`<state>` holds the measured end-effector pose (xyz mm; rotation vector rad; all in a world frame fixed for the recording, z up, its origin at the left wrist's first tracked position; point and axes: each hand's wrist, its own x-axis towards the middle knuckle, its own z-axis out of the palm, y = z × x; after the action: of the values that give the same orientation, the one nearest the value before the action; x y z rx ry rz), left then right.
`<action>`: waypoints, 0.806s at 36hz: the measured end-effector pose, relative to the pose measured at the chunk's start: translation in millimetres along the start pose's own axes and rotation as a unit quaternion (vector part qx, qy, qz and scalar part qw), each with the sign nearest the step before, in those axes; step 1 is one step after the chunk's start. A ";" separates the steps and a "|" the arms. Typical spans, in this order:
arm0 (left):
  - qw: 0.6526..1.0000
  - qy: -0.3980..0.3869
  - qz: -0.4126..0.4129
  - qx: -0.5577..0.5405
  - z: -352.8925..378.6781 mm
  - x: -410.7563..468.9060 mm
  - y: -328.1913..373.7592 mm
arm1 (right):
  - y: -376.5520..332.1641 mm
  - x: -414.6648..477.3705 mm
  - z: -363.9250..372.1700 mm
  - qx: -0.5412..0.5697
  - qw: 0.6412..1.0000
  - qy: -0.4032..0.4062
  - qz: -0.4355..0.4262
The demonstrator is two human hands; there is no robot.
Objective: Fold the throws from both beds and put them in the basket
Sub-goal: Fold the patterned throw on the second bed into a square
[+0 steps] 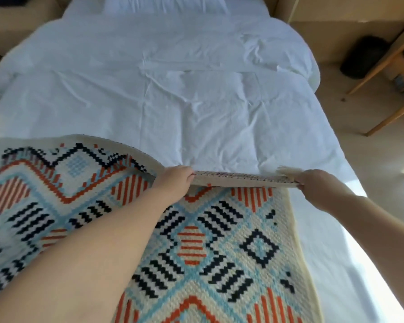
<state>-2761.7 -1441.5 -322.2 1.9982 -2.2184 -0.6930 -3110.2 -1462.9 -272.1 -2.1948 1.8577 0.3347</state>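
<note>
A cream throw (219, 248) with orange, navy and light-blue geometric patterns lies across the foot of a bed with a white duvet (161, 89). My left hand (173, 180) grips the throw's far edge near its middle. My right hand (313, 183) grips the same edge at its fringed right corner. The stretch of edge between my hands is lifted off the duvet and pulled taut. The throw's left part curls up in a raised fold. No basket is in view.
White pillows (166, 4) sit at the head of the bed. A wooden chair or table frame (387, 66) stands on the beige floor to the right, with a dark bag (362, 57) beside it. A low wooden surface (14, 17) is at the upper left.
</note>
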 end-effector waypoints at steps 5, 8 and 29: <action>1.000 -0.007 -0.027 0.001 -2.8 -63.3 13.7 | -11.0 -42.7 -4.4 0.027 0.999 -0.019 -0.026; 0.999 -0.010 -0.051 0.001 -2.0 -93.1 26.9 | -3.9 -62.2 5.6 0.025 0.998 -0.039 -0.043; 0.993 -0.021 -0.115 -0.021 48.9 -273.9 78.9 | 23.4 -214.7 59.5 0.007 0.994 -0.070 -0.084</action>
<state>-2811.2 -1161.2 -270.9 2.2619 -1.9952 -0.8043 -3169.1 -1247.2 -258.4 -2.2377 1.5871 0.4292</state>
